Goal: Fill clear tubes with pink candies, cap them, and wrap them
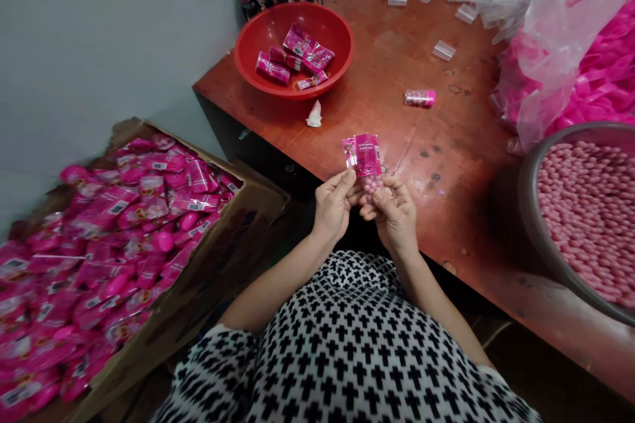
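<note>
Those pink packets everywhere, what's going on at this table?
A person seated at a reddish wooden table holds a small clear tube of pink candies between the left hand and right hand, with a pink wrapper partly over its top. A red bowl holds a few wrapped packets, and a cardboard box on the left is heaped with them. A metal basin of loose pink candies sits on the right, and one filled tube lies on the table.

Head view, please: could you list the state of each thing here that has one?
Left hand: gripping the pink wrapper.
Right hand: holding the clear tube, filled with candies.
Red bowl: few packets inside.
Cardboard box: open, nearly full.
Metal basin: full of pink candies.
Tube on table: lying down.
</note>
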`<state>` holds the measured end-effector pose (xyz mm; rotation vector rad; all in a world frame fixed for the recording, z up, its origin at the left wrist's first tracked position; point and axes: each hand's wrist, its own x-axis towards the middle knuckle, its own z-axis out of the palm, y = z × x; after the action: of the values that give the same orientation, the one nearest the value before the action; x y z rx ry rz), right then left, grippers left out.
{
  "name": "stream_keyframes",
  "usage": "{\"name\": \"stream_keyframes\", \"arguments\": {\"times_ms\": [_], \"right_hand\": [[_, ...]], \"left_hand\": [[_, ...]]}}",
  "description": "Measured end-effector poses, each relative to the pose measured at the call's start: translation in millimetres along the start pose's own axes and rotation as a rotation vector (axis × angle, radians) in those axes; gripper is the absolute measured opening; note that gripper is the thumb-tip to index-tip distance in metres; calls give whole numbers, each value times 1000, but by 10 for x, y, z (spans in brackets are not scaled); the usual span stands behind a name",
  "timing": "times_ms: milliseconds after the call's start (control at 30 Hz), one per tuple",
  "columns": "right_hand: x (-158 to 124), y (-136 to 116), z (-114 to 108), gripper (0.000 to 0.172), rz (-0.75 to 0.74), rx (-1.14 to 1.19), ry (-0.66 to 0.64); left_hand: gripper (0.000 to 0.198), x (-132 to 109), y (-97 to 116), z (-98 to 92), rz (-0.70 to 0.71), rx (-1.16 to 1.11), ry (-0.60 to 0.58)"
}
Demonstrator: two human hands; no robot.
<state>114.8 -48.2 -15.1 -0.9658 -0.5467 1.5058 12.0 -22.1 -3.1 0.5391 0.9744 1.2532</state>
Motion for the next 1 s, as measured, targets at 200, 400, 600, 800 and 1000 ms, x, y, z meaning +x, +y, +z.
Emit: {"name": "stream_keyframes", "arguments": {"times_ms": [200,400,600,800,1000], "right_hand": [[5,13,-2,45,-11,-18,-5],[-5,76,-40,40,-95,-114,-18],[-17,120,-56,37,-149,-155,-14],[-67,199,-1,37,-198,-186,80],[-2,194,24,36,-203,-151,155]], "left_hand": [[26,7,14,-84,69,131,69],[21,76,18,-136,147,306,72],[17,125,39,-189,335,668,55],[15,68,69,-193,732,1035,33],[18,-124,-30,-259,827,1113,-71]]}}
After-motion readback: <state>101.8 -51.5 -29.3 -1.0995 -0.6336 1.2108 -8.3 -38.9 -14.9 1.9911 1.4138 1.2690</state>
